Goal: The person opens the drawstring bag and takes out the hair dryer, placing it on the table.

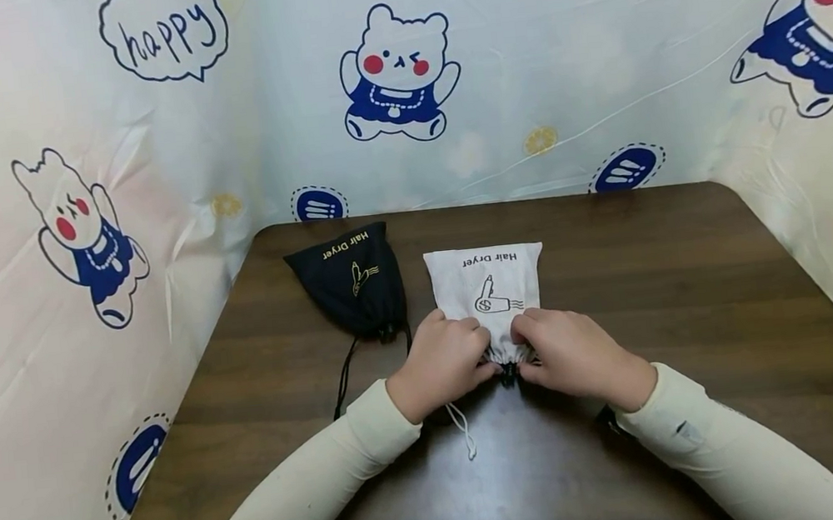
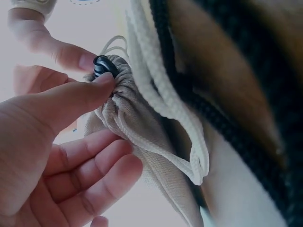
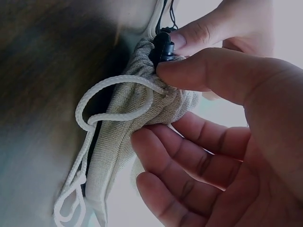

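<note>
A white drawstring bag (image 1: 456, 277), printed "Hair Dryer" above a dryer drawing, lies on the table with its gathered mouth toward me. My left hand (image 1: 443, 362) pinches the cinched neck from the left, its thumb by the black cord lock (image 2: 104, 67). From the other side my right hand (image 1: 576, 355) pinches the same neck, thumb at the lock, fingers curled under the cloth in the right wrist view. White cord (image 3: 113, 80) loops out on both sides of the neck. The bag's contents are hidden.
A black drawstring bag (image 1: 359, 286) with yellow "Hair Dryer" print lies left of the white one, its black cords (image 1: 345, 380) trailing toward me. Both bags are on a dark wooden table (image 1: 651, 271). A printed cloth (image 1: 517, 49) hangs behind and at the sides.
</note>
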`<state>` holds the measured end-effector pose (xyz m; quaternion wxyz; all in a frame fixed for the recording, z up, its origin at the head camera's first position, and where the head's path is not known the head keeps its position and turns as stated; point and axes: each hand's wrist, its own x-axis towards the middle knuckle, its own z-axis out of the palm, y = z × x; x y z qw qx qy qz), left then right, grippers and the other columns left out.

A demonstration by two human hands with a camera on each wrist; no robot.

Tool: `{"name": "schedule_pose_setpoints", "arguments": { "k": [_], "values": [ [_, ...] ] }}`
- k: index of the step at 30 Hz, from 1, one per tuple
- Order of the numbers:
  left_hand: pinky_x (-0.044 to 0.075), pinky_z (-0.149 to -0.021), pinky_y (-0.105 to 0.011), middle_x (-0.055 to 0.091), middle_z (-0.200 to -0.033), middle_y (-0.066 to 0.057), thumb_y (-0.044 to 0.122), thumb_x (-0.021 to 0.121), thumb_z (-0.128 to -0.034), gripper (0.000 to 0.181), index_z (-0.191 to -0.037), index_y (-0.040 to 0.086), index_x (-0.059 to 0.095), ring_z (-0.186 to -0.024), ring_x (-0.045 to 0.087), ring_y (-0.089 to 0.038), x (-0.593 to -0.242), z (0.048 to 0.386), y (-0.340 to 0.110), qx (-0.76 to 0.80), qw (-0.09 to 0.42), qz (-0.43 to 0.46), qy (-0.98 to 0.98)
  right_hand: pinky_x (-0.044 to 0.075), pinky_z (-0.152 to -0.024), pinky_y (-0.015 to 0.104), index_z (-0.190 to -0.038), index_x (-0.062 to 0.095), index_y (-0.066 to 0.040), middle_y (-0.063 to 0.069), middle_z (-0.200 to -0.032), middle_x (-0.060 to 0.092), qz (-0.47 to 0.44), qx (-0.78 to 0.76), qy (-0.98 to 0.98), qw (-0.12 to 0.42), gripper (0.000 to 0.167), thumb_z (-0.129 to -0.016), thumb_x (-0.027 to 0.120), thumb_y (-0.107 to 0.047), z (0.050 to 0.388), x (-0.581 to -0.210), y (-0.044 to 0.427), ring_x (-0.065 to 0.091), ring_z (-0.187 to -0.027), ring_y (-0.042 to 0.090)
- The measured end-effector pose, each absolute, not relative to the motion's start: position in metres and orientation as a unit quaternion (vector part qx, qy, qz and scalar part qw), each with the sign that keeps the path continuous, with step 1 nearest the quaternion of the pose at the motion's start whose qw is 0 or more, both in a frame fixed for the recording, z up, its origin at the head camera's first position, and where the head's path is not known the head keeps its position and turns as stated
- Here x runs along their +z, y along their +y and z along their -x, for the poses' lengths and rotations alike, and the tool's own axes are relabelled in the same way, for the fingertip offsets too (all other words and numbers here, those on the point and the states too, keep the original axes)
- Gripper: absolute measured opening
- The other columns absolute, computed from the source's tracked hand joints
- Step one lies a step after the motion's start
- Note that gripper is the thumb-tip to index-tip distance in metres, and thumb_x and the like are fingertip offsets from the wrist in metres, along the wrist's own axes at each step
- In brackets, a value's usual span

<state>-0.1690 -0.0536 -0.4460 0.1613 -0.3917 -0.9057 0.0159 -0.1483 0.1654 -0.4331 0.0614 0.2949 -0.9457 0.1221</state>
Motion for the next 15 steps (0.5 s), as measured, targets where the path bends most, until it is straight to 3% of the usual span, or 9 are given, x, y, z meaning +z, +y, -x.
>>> {"name": "schedule_pose_setpoints", "arguments": {
  "k": [6, 15],
  "values": [
    [0.033, -0.060, -0.032, 0.057, -0.068, 0.009, 0.050, 0.079, -0.0856, 0.034, -0.071, 0.024, 0.063, -0.055, 0.055, -0.011, -0.4431, 0.1717, -0.0527, 0.009, 0.174, 0.394, -0.902, 0.046, -0.057, 0.030, -0.091, 0.062, -0.018, -0.006, -0.083, 0.058, -0.300, 0.129, -0.943, 0.070, 0.026, -0.077, 0.083, -0.024, 0.1506, -0.4307, 0.1667, 0.049, -0.063, 0.009],
    [0.022, -0.059, -0.031, 0.046, -0.061, 0.010, 0.040, 0.074, -0.0820, 0.036, -0.061, 0.025, 0.048, -0.049, 0.042, -0.009, -0.4471, 0.1699, -0.0517, -0.020, 0.208, 0.396, -0.894, 0.044, -0.058, 0.028, -0.088, 0.062, -0.018, -0.005, -0.080, 0.059, -0.301, 0.152, -0.937, 0.086, 0.023, -0.077, 0.081, -0.021, 0.1486, -0.4294, 0.1664, 0.047, -0.063, 0.008]
  ]
}}
